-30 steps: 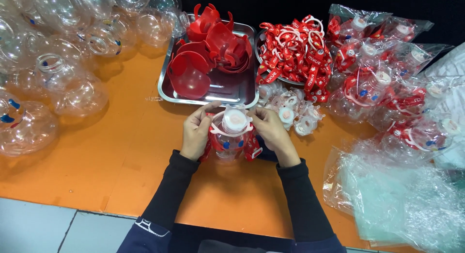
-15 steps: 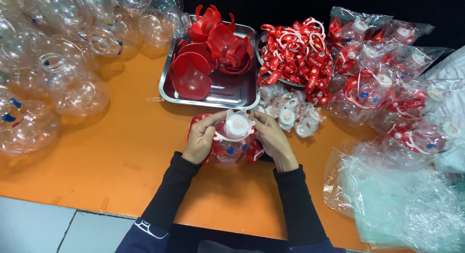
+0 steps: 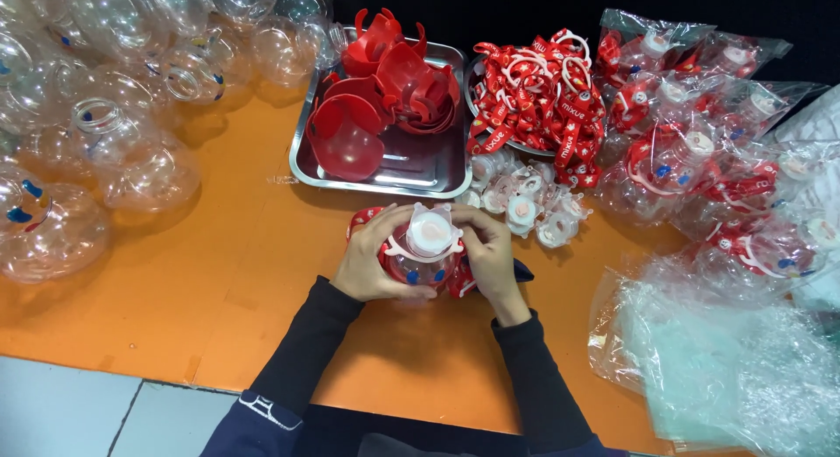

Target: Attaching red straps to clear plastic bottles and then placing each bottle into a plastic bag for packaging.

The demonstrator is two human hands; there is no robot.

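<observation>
On the smooth orange table (image 3: 219, 308), both hands clasp a round clear plastic bottle (image 3: 422, 258) with red fittings and white cap: left hand (image 3: 372, 263) and right hand (image 3: 490, 260) flank it. Beyond lie small white caps (image 3: 525, 214), then a shiny steel tray (image 3: 420, 164) of red shells.
</observation>
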